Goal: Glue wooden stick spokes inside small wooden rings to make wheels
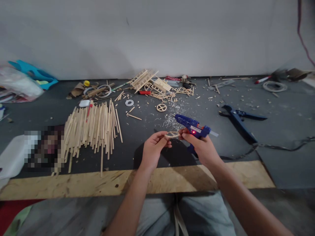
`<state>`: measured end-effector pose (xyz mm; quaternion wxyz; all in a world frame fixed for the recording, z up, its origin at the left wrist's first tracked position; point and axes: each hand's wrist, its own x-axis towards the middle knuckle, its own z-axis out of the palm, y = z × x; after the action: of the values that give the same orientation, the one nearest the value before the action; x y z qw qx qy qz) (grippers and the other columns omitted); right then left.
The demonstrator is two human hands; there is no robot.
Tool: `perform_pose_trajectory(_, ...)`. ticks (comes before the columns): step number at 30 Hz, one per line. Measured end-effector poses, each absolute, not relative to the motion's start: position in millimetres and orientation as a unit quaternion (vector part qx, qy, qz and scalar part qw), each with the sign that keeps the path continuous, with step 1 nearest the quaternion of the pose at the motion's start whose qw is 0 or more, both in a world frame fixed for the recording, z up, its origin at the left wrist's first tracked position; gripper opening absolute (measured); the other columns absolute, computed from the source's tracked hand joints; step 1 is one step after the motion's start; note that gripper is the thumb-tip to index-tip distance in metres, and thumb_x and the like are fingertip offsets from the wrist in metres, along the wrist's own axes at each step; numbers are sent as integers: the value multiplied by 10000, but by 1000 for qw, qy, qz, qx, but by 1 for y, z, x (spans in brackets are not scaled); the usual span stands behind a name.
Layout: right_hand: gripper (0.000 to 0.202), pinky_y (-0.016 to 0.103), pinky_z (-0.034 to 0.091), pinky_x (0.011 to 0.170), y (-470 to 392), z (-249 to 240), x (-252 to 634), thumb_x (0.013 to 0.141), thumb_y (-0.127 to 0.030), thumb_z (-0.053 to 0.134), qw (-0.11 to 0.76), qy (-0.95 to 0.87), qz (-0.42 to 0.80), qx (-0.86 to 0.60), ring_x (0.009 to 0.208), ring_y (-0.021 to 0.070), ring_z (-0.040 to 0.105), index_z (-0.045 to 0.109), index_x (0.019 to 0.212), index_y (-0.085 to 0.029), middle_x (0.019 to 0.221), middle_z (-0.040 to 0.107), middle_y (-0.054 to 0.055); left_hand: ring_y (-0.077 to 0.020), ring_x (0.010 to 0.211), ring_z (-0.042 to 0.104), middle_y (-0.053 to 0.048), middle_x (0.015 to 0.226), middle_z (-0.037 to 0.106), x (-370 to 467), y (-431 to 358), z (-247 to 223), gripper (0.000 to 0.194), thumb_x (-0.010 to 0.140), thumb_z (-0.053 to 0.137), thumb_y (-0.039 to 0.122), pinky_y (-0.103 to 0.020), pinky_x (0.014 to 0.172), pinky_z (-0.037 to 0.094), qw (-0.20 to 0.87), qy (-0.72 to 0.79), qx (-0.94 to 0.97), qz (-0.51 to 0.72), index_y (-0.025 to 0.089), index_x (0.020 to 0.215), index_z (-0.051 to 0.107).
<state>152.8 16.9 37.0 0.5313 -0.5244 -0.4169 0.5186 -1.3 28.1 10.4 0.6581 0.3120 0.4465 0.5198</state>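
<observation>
My left hand (155,146) pinches the left edge of a small spoked wooden wheel (172,134), which is tilted so it shows as a thin oval. The fingertips of my right hand (200,144) are closed at the wheel's right edge. Just behind that hand is a blue glue gun (188,123) with a red light lit and its nozzle pointing left; a clear glue stick (214,133) sticks out of its back. My right hand covers part of its handle, and I cannot tell whether the other fingers grip it. Another spoked wheel (161,108) lies beyond.
Left lies a pile of thin wooden sticks (94,127), with a white case (84,103) behind. Wooden models (144,80) and offcuts sit near the wall. Glue strands (172,118) litter the middle. At right are a dark blue cutter (238,123) and a black cord (283,147).
</observation>
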Motion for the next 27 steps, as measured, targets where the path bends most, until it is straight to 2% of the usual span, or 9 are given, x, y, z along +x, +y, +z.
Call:
perform_pose_trajectory(8, 182, 316, 507, 762, 15, 43, 159, 725, -334, 665, 562, -365, 524, -526, 756, 164, 630, 617, 821, -186, 849, 655, 33, -70, 553, 570, 9, 680, 651, -2, 31, 3, 206, 650, 750, 278, -210, 591, 462, 600, 491, 322, 543, 153, 802, 690)
perform_pose_trajectory(12, 198, 295, 523, 686, 10, 46, 172, 728, -353, 667, 562, -347, 513, -548, 702, 154, 625, 602, 807, -184, 792, 642, 22, -76, 584, 567, 14, 668, 633, -2, 32, 5, 187, 650, 750, 270, -211, 591, 459, 604, 475, 278, 576, 148, 774, 681)
perform_pose_trajectory(15, 219, 290, 522, 638, 3, 46, 178, 721, -372, 675, 517, -359, 532, -566, 638, 146, 605, 594, 787, -180, 728, 628, 13, -80, 598, 570, 18, 646, 616, -2, 33, 7, 185, 644, 755, 261, -211, 592, 465, 614, 465, 250, 586, 140, 756, 672)
perform_pose_trajectory(21, 248, 267, 470, 588, -8, 41, 176, 725, -405, 636, 357, -444, 533, -626, 578, 146, 588, 583, 697, -164, 607, 609, 9, -77, 590, 566, 16, 638, 610, -1, 33, 8, 196, 635, 761, 253, -206, 577, 460, 617, 461, 243, 590, 127, 751, 667)
perform_pose_trajectory(27, 265, 268, 455, 561, -7, 35, 173, 730, -426, 608, 326, -459, 532, -633, 552, 142, 586, 549, 691, -171, 613, 595, 0, -73, 583, 560, 16, 641, 612, -2, 32, 8, 182, 634, 761, 249, -200, 566, 452, 614, 455, 245, 596, 131, 740, 670)
